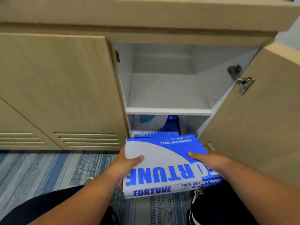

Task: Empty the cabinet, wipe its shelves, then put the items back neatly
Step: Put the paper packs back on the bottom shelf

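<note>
A blue and white ream of copy paper (165, 161) marked FORTUNE is held in front of the open cabinet (168, 75), just outside its lower compartment. My left hand (125, 163) grips its left edge, thumb on top. My right hand (209, 161) grips its right edge, thumb on top too. The upper white shelf (168, 109) is bare. In the lower compartment lie more blue and white reams (154, 125), partly hidden behind the held one.
The cabinet door (253, 127) stands open at the right with a metal hinge (241, 80). A closed wooden door (56, 88) with slats is at the left. Blue striped carpet (48, 169) covers the floor. My knees and black shoes (199, 207) are at the bottom.
</note>
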Demonstrator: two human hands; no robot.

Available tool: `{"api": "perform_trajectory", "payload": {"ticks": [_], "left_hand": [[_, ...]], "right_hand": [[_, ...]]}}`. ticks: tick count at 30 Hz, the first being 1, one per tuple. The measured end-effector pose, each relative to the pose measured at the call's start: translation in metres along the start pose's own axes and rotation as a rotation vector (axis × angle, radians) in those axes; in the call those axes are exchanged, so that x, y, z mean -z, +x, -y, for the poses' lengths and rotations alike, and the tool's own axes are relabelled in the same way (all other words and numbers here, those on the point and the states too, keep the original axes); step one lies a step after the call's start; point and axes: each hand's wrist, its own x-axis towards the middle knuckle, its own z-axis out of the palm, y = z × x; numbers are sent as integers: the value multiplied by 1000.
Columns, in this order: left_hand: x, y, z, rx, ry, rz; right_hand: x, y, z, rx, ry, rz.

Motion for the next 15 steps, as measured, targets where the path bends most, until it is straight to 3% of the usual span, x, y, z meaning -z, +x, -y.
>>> {"api": "perform_trajectory", "payload": {"ticks": [8,15], "left_hand": [[-5,90,27,86,132,-53],[-23,176,-28,-194,305,-116]], "right_hand": [[-20,91,-17,-129,-34,-33],[0,171,22,-14,-18,-221]]}}
